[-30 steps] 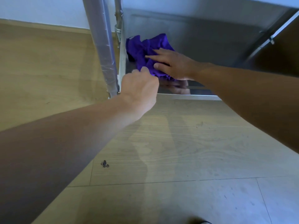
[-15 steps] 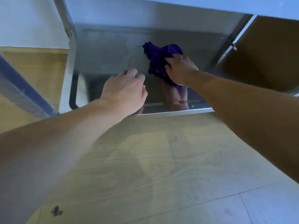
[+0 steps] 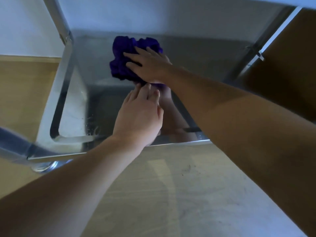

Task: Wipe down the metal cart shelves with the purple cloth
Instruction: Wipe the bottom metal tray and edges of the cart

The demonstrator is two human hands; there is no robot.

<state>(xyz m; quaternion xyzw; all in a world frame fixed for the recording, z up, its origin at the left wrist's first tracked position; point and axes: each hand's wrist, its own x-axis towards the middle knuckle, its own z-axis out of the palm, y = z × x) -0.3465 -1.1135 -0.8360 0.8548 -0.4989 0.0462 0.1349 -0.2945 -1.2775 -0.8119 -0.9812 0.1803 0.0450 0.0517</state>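
Note:
A crumpled purple cloth point(image 3: 124, 60) lies on the low metal cart shelf point(image 3: 196, 55), near its middle. My right hand point(image 3: 150, 65) lies flat on top of the cloth with its fingers spread, pressing it against the shelf. My left hand point(image 3: 140, 115) rests on the shelf just in front of the cloth, fingers extended, their tips at the cloth's near edge; it holds nothing. The shiny shelf mirrors both hands.
A metal cart post point(image 3: 59, 19) rises at the shelf's left corner and another post point(image 3: 266, 36) at the right. The shelf's front rim point(image 3: 171, 142) runs across the middle. Wooden floor point(image 3: 162, 194) lies below; a white wall stands behind.
The view has shifted closer over the shelf. My right hand with the cloth has moved across the shelf. My left hand has opened from a loose curl and reached forward to the cloth's near edge.

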